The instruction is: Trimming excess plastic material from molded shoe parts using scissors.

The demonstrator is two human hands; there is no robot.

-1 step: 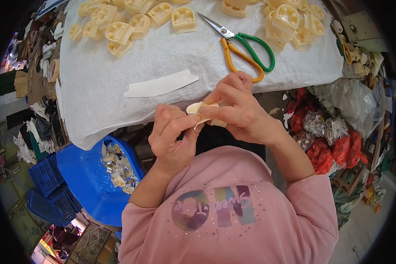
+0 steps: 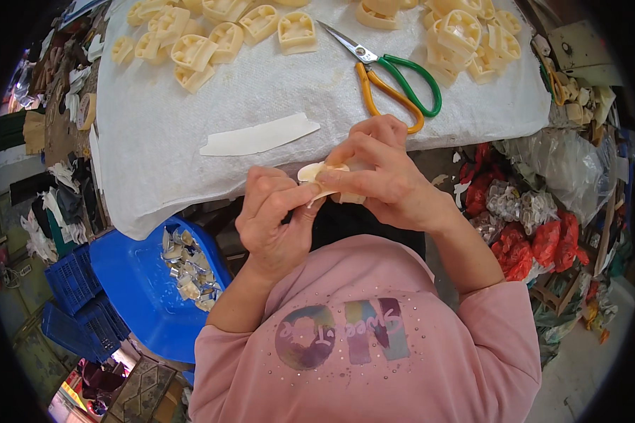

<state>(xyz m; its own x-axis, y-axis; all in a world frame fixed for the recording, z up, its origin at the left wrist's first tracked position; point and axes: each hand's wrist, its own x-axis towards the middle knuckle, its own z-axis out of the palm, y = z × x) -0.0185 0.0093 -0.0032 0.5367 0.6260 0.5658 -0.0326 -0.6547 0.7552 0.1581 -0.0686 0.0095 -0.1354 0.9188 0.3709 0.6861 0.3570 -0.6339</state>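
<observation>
My left hand and my right hand meet in front of the table's near edge. Between their closed fingers is a small cream plastic piece, with what looks like a thin pale strip against it. Fingertips cover most of the piece. Beyond my left hand, a white strip with ragged ends lies flat on the cloth. A pair of scissors with one green and one orange handle lies just past my right hand, blades spread slightly.
Hollow, ribbed cream plastic pieces lie heaped at the table's far left, with another heap at far right. White woven sheeting covers the table. A blue tub holding shiny scraps stands lower left. Red plastic bags lie at right.
</observation>
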